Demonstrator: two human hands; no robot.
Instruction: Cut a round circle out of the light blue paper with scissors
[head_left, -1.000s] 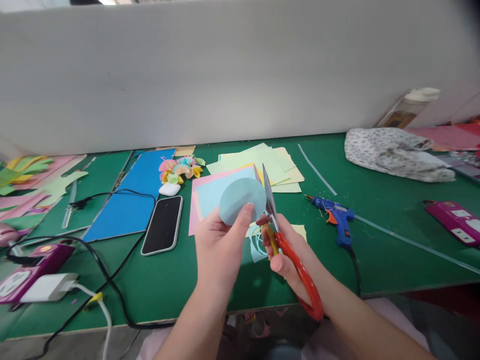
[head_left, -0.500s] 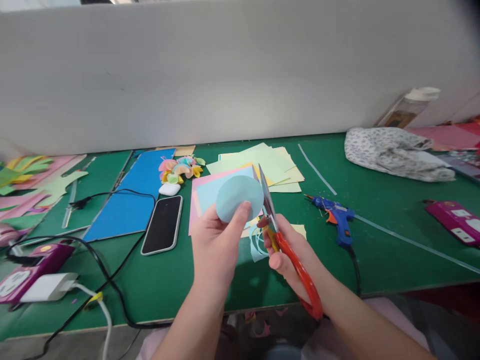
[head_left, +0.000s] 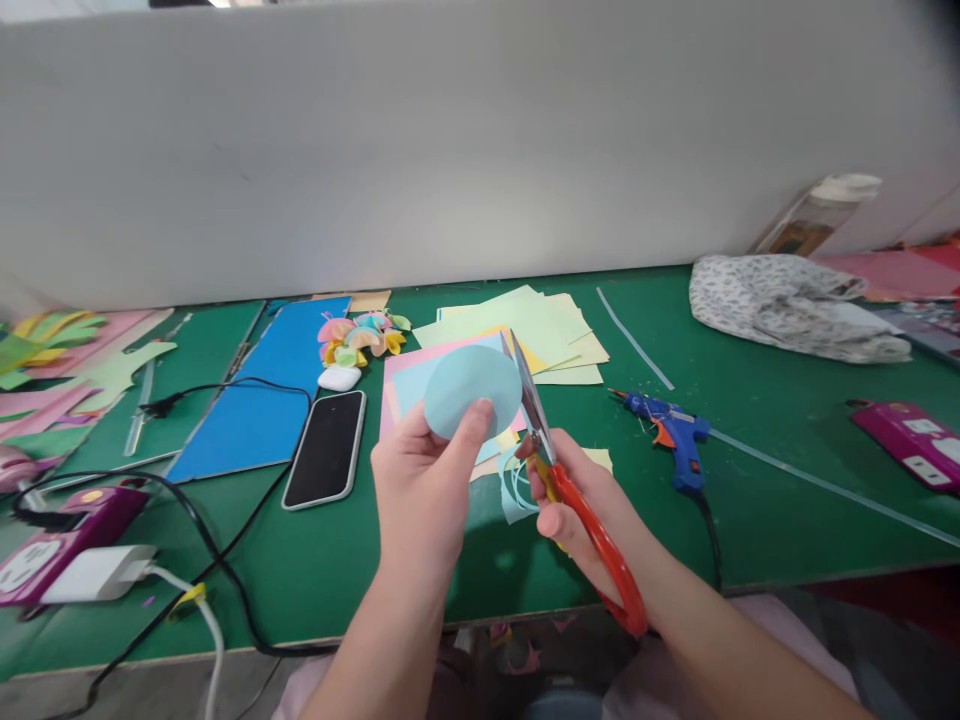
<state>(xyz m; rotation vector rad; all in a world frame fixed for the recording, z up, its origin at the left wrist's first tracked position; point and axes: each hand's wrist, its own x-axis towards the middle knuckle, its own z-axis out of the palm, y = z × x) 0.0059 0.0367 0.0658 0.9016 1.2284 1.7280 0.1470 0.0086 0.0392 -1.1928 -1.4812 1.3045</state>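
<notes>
Just in front of the person, a round piece of light blue paper (head_left: 469,385) is held up above the middle of the green desk (head_left: 787,460). It looks flat and plain, with no marking that I can make out, its edge cut in a smooth curve and its colour a shade deeper than the light blue sheet (head_left: 411,388) lying beyond it. The left hand (head_left: 424,490) pinches it at the near side, thumb pressed on the upper face and the other fingers tucked behind, where the lower rim is hidden. The right hand (head_left: 585,470) grips the scissors (head_left: 568,490), a big red handle loop reaching back toward the near edge and a bit of yellow showing by the fingers. The grey blades point to the far side, narrowly parted, right at the circle's right edge; I can't tell whether they bite into the paper. Thin curled blue scraps (head_left: 512,505) lie below, just left of the right hand. Pale green sheets (head_left: 517,310) are fanned out on the far side, a phone (head_left: 325,450) rests to the left near some paper flowers (head_left: 360,338), and a blue glue gun (head_left: 679,435) lies to the right.
</notes>
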